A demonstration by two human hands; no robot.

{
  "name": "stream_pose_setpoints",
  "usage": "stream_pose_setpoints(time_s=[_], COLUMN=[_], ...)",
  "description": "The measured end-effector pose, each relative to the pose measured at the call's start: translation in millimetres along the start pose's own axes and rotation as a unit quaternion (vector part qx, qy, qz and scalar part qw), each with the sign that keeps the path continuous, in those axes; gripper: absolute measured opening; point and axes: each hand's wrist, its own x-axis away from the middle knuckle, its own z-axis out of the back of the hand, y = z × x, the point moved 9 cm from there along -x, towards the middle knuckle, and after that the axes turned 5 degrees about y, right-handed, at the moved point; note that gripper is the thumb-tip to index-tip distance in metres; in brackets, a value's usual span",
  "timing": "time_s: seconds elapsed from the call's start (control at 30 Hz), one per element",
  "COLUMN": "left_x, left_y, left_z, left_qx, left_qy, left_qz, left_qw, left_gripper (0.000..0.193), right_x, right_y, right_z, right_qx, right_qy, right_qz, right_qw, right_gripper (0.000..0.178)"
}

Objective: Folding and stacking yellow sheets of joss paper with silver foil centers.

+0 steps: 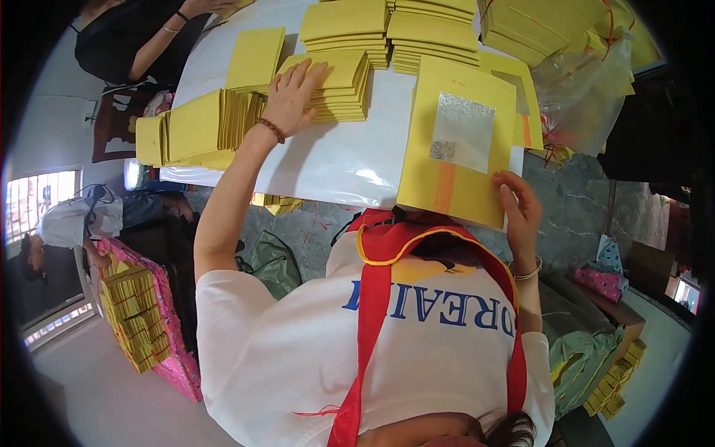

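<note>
My left hand (292, 100) lies with fingers stretched out over the left edge of a folded yellow paper stack (341, 106) on the white-covered table (357, 160). At the near right of the table, a pile of yellow joss paper (421, 141) shows a silver foil square and an orange stripe on its top sheet. My right hand (520, 205) is at that pile's right edge, thumb and fingers bent and closed on the paper's near right corner. How many sheets it grips is hidden.
Folded yellow bundles (195, 128) stand at the table's left, and more stacks (432, 33) lie at the back. A clear plastic bag (585, 93) hangs at the right. Another person's arm (158, 48) is at the far left. A pink-lined box (167, 320) holds tied yellow bundles.
</note>
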Motion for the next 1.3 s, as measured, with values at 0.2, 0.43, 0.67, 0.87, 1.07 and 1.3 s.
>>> stream_pose_setpoints(time_s=[0.2,0.43,0.67,0.87,1.07,1.3], left_x=[15,36,20,10,3,2], left_y=[125,205,204,200,192,185], left_z=[52,60,62,54,34,13], left_qx=[0.319,0.248,0.399,0.459,0.5,0.537], left_qy=[0.03,-0.007,-0.033,-0.105,-0.184,-0.253], left_qz=[-0.113,-0.288,-0.247,-0.181,-0.084,-0.016], left_qw=[0.94,0.925,0.883,0.863,0.842,0.804], left_gripper=[0.044,0.04,0.016,0.009,0.014,0.016], right_x=[2,-2,-3,-1,-2,-4], right_y=[-4,-5,3,2,4,4], right_z=[-1,-3,-1,-2,-2,-1], right_qx=[0.017,0.018,-0.037,-0.047,-0.055,-0.063], right_qy=[0.007,0.006,-0.003,-0.007,0.001,0.01], right_qz=[0.002,0.002,-0.015,-0.024,-0.023,-0.014], right_qw=[1.0,1.0,0.999,0.999,0.998,0.998], right_gripper=[0.02,0.021,0.028,0.035,0.035,0.035])
